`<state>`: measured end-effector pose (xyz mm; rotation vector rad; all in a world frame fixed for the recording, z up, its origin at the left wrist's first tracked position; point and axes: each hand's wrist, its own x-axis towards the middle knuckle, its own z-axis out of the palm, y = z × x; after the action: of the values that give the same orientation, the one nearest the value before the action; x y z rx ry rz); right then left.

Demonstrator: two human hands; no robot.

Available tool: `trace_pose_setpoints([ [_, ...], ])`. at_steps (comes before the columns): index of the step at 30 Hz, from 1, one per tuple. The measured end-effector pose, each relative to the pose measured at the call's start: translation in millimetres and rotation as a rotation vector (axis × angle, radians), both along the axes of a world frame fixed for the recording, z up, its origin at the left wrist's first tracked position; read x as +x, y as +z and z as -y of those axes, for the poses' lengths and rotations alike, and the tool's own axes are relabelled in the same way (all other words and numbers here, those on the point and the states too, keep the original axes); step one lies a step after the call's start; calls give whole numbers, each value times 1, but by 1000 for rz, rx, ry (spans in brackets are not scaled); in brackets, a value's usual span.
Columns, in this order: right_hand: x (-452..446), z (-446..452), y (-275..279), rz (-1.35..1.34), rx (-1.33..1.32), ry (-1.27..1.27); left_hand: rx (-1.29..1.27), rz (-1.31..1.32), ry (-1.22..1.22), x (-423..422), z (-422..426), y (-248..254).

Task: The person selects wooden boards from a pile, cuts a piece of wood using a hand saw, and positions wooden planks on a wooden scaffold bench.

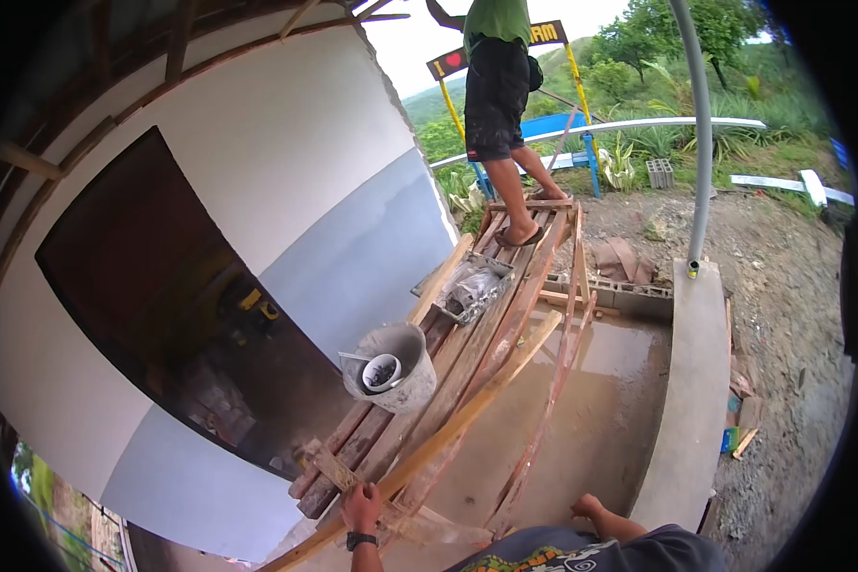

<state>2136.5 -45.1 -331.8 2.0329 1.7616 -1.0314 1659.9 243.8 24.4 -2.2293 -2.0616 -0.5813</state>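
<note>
My left hand [360, 510], with a watch on the wrist, has its fingers wrapped over the wooden crosspiece [332, 469] at the near end of the plank scaffold [391, 448]. At the bottom right, my right hand [586, 505] hangs beside my body over the wet floor, its fingers partly curled and their hold unclear. On the planks beyond my left hand stands a grey bucket [415, 377] with a small white pail [382, 373] inside. Behind it lies a mortar-smeared tray [471, 289].
A person [498, 86] in a green shirt stands on the scaffold's far end. To the left are a wall [343, 219] and a dark doorway [181, 305]. A long timber [458, 424] slants along the scaffold. At right, a grey pipe [701, 143] rises from a concrete ledge [686, 410].
</note>
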Motion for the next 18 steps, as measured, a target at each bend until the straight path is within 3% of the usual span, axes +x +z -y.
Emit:
trace_pose_setpoints([
  [6, 0, -6, -14, 42, 34, 169, 29, -19, -9, -4, -3, -7],
  [10, 0, -11, -5, 24, -43, 109, -25, 3, 16, -1, -2, -5],
  [18, 6, 1, 4, 60, 77, 160, 8, -7, 26, -2, -2, -5],
])
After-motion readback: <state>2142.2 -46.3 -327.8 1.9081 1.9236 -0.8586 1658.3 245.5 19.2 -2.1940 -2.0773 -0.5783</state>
